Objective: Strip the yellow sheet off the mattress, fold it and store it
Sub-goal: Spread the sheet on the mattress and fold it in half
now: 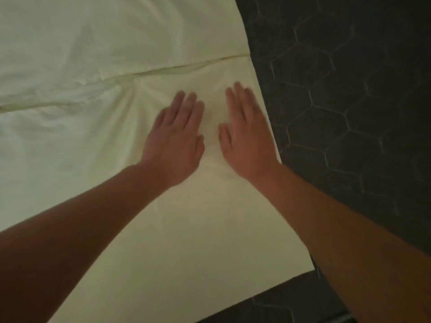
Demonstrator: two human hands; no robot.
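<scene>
While both flat palms, left hand beside right hand, press yellow sheet: sweep outward, flatten creases before folding.

Yellow sheet: ran off the top and left edges of the frame, so its full extent could not be told.
Under the sheet: whatever it lay on was covered wholly; mattress or floor could not be told.
Left hand: smeared by motion, fingertips soft; the palm faced down and was hidden.
Right hand: likewise blurred, finger outlines doubled; its palm was hidden against the cloth.
Forearms: both cut off by the lower edge.
Fold seam: what lay inside the crease was hidden.
Dark tiled floor: dim, cut by the right edge; surface detail too murky to read.
</scene>
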